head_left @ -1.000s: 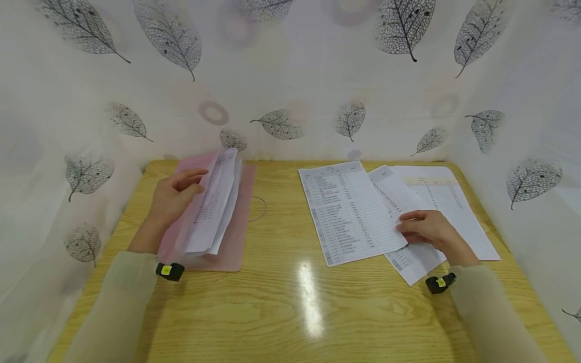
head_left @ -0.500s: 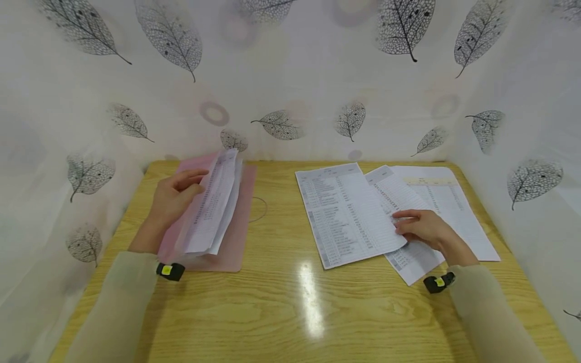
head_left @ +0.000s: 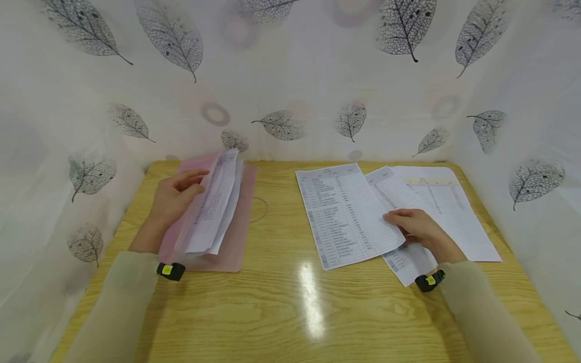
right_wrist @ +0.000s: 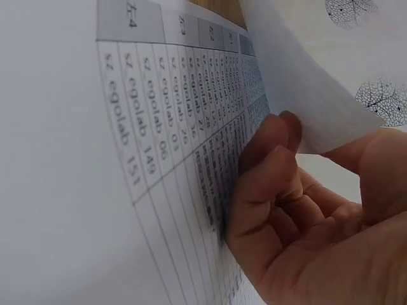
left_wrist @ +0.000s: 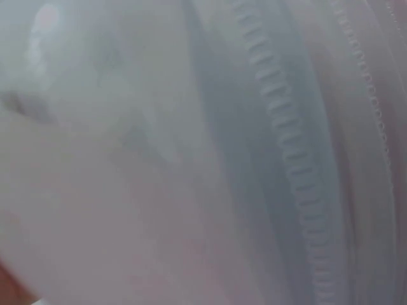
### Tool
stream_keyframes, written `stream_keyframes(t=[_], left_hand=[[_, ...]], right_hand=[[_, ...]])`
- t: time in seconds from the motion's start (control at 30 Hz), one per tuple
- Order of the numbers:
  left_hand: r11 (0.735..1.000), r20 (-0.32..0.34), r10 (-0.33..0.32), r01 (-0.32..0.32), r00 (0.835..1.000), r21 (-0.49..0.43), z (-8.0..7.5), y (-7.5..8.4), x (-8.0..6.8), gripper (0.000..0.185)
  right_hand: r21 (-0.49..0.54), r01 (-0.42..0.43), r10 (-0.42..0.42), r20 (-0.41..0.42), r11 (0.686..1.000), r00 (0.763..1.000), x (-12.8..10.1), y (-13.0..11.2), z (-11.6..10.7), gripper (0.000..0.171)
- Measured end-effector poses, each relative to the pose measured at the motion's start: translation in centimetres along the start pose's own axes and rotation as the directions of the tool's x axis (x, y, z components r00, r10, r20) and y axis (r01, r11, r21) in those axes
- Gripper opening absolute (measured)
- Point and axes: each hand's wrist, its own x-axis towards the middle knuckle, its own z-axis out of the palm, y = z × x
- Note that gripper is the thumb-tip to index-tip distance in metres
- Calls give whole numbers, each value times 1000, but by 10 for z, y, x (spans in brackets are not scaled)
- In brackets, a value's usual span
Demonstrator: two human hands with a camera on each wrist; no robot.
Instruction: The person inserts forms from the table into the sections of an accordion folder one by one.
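At the left lies a pink folder (head_left: 242, 217) with its leaves partly raised. My left hand (head_left: 174, 201) holds these leaves at their left side, fingers bent; printed papers (head_left: 213, 201) stand up among them. The left wrist view is filled by blurred translucent sleeves (left_wrist: 241, 152) with notched strips, and hides the fingers' contact. My right hand (head_left: 419, 227) pinches the right edge of a printed sheet (head_left: 340, 217), thumb on one side and fingers beneath. That sheet's lifted corner (right_wrist: 311, 89) curls up in the right wrist view, above another printed page (right_wrist: 70, 165).
A second printed sheet (head_left: 381, 184) lies slanted, partly under the first. Farther right is a third sheet (head_left: 472, 222) with a pale yellow header. A thin loop (head_left: 260, 209) projects from the folder's right edge. A leaf-patterned curtain (head_left: 290, 75) borders the wooden table (head_left: 254, 302).
My right hand has moved left and farther over the first sheet's edge. That sheet has shifted slightly left. My left hand and the folder look unchanged.
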Motion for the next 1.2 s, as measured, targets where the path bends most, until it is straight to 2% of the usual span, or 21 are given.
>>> stream_keyframes(t=[0.17, 0.43, 0.6, 0.9, 1.2], left_hand=[[1000, -10, 10, -10, 1000, -2, 0, 1, 1, 37], [1000, -25, 16, -16, 1000, 2, -1, 2, 1, 37], [1000, -24, 12, -12, 1000, 0, -1, 2, 1, 37], [1000, -35, -15, 15, 999, 6, -2, 3, 1, 37], [1000, -45, 23, -23, 999, 2, 0, 2, 1, 37]], right_hand=[[44, 10, -12, 27, 999, 1000, 1, -1, 4, 68], [198, -4, -38, 207, 980, 978, 1, -2, 6, 58], [243, -7, -44, 204, 970, 978, 3, -3, 9, 57], [287, 69, -131, 203, 955, 970, 3, 0, 13, 58], [364, 119, -201, 198, 924, 959, 4, -11, 24, 66]])
